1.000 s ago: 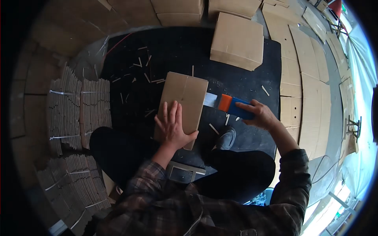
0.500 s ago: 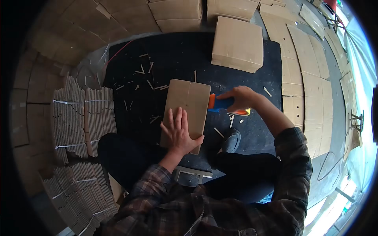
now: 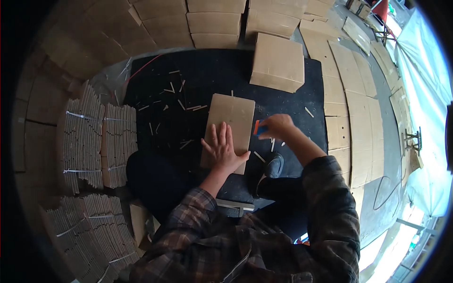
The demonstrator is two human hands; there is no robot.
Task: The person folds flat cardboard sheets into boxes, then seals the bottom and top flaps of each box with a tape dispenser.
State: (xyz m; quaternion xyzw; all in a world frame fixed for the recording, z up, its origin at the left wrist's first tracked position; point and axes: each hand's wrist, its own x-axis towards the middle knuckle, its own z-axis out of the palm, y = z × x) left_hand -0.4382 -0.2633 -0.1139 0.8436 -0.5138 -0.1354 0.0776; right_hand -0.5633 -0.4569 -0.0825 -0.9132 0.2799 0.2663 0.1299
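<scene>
A cardboard box [image 3: 231,108] lies on the black mat in front of me. My left hand [image 3: 223,146] rests flat on its top, fingers spread and the thumb out at the right edge. Just right of the box, my right hand [image 3: 279,126] is closed around a blue and orange tape dispenser [image 3: 258,128]. The dispenser's orange end sits close beside the box's right side, and much of its body is hidden by the hand.
A larger closed carton [image 3: 277,61] stands at the mat's far right. Short light strips [image 3: 181,104] litter the black mat [image 3: 160,94]. Strapped stacks of flattened cardboard [image 3: 85,141] stand at left, cartons [image 3: 214,23] behind, and cardboard sheets [image 3: 363,137] lie at right. My shoe [image 3: 274,166] is near the box.
The right hand has turned the tape dispenser, so less of it shows, including its yellow-orange roll. My left hand stays flat on the box, and the whole view has shifted slightly.
</scene>
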